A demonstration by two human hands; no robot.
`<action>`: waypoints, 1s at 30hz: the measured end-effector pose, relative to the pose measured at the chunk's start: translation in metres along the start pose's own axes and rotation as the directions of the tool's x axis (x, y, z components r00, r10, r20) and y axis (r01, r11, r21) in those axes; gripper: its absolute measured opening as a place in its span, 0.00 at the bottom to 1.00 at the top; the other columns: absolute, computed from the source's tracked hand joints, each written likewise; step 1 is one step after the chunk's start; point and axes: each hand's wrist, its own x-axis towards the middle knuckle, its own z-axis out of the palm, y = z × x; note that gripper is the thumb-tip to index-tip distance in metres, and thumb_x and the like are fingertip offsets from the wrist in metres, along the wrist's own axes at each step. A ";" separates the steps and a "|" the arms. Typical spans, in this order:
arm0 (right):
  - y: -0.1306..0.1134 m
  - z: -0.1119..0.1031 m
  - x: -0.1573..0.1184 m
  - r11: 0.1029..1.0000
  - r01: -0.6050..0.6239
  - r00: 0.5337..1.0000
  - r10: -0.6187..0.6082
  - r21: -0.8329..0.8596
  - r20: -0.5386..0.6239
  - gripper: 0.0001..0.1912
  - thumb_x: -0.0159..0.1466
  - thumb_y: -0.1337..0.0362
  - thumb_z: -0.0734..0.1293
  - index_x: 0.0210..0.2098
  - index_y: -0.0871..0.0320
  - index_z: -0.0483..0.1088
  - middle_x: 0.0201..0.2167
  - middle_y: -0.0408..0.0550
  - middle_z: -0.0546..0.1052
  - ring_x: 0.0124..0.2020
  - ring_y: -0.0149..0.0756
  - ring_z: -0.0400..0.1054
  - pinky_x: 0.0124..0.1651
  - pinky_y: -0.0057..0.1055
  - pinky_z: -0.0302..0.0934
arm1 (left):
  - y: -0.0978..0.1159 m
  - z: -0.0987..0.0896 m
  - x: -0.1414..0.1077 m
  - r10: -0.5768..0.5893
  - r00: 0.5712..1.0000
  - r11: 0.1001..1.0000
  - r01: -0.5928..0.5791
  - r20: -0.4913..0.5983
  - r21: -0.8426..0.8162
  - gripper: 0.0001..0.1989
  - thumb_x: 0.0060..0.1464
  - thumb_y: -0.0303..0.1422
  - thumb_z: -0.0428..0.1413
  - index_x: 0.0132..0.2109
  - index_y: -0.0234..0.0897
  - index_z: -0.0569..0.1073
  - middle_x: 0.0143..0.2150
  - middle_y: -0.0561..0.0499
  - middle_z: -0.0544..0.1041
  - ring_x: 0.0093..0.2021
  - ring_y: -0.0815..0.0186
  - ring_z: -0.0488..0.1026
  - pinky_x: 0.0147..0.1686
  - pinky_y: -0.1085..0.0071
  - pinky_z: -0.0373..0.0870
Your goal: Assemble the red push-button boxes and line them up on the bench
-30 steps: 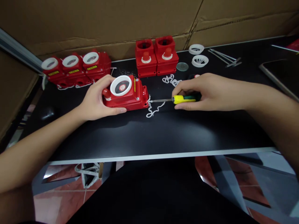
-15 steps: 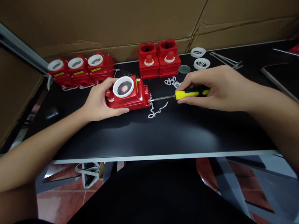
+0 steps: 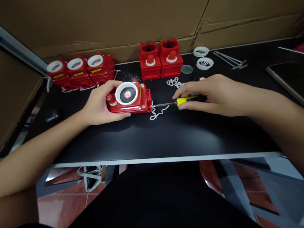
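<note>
Both hands (image 3: 101,103) (image 3: 209,95) are curled, forearms (image 3: 54,139) (image 3: 268,103) slanting inward.

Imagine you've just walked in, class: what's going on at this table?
A person's left hand grips a red housing topped by a white ring. The right hand holds a yellow-handled screwdriver, its tip at the housing's end beside a loose white cord. Behind, three white-ringed red housings sit on the left, with two open-topped red housings further right.

Brown cardboard (image 3: 133,22) rose behind three red housings (image 3: 82,79) at left and two open red boxes (image 3: 151,71); white rings (image 3: 204,67) lay near metal rods (image 3: 228,57); a translucent disc (image 3: 186,69) lay beside the boxes.
</note>
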 end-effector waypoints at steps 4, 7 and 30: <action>-0.005 0.000 0.001 1.000 -0.022 0.994 0.020 -0.022 -0.109 0.20 0.69 0.42 0.75 0.46 0.52 0.76 0.47 0.53 0.86 0.43 0.44 0.79 0.50 0.46 0.73 | 0.001 0.001 0.000 0.039 0.999 0.999 -0.039 -0.009 0.002 0.38 0.58 0.60 0.76 0.68 0.51 0.76 0.63 0.45 0.88 0.56 0.44 0.89 0.58 0.48 0.87; -0.010 -0.003 0.000 0.999 -0.006 0.991 -0.001 -0.050 -0.136 0.15 0.71 0.46 0.72 0.43 0.49 0.74 0.46 0.52 0.85 0.44 0.46 0.77 0.51 0.49 0.72 | 0.000 0.002 0.000 0.026 1.000 1.000 -0.026 -0.016 0.013 0.39 0.58 0.60 0.76 0.67 0.49 0.76 0.61 0.44 0.89 0.55 0.44 0.89 0.56 0.48 0.88; -0.002 0.000 -0.002 0.994 -0.010 0.997 0.002 -0.109 -0.076 0.30 0.78 0.38 0.65 0.60 0.55 0.83 0.50 0.58 0.88 0.48 0.50 0.83 0.54 0.47 0.73 | -0.001 0.002 -0.002 -0.050 0.999 0.998 0.051 -0.017 0.035 0.41 0.58 0.65 0.73 0.68 0.50 0.75 0.63 0.44 0.87 0.58 0.42 0.88 0.59 0.44 0.86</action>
